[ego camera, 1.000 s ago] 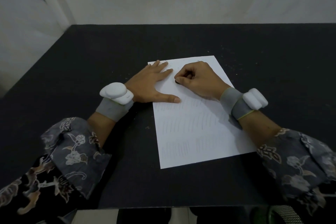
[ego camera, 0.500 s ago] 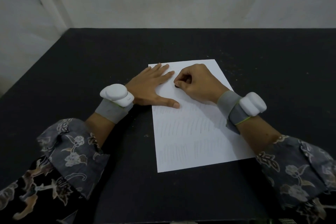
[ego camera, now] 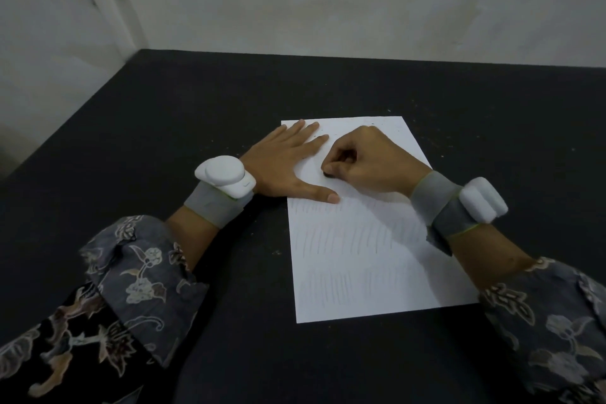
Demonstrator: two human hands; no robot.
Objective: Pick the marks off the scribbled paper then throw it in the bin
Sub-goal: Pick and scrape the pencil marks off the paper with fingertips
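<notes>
A white sheet of paper [ego camera: 360, 256] with faint grey pencil strokes in rows lies on the black table [ego camera: 196, 125]. My left hand [ego camera: 285, 167] lies flat on the sheet's upper left corner, with fingers straight and thumb spread. My right hand [ego camera: 370, 161] is curled, its fingertips pinching a small dark eraser [ego camera: 328, 175] against the upper part of the paper, just above my left thumb. The strokes under my hands are hidden. No bin is in view.
Small dark crumbs are scattered on the table around the sheet's top and left edges. A pale wall rises behind the table's far edge, and the table's left edge runs diagonally at the left. Both wrists carry grey bands with white devices.
My right hand has slid the eraser a little toward me on the paper, closer to my left thumb. My left hand stays flat on the corner. The view has tilted upward.
</notes>
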